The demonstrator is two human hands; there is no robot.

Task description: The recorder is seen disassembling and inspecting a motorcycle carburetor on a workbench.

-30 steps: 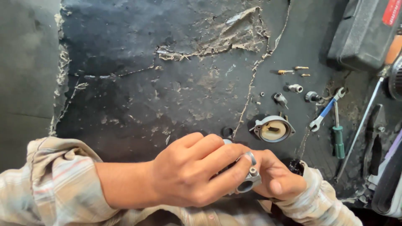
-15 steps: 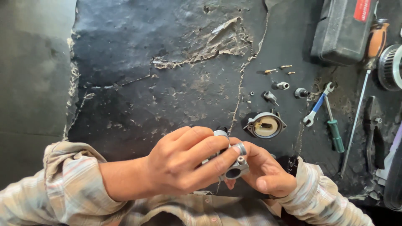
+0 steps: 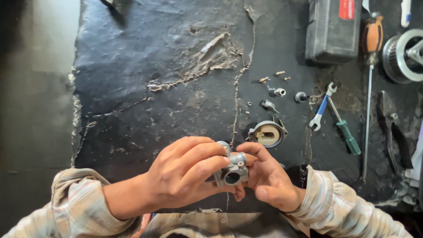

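Both my hands hold a small grey metal carburettor body over the near edge of a worn black mat. My left hand wraps around its left side, fingers curled over the top. From the right, my right hand grips it, thumb and fingers on the body. Its round bore faces the camera. Just beyond the hands lies a round metal float bowl.
Small screws and brass jets lie scattered right of centre. A blue-handled spanner, a green screwdriver, a long orange-handled screwdriver, pliers, a black case and a metal pulley sit at the right.
The view has shifted, so mat and tools appear further left and lower. My hands stay on the carburettor body, which has turned a little so its bore shows.
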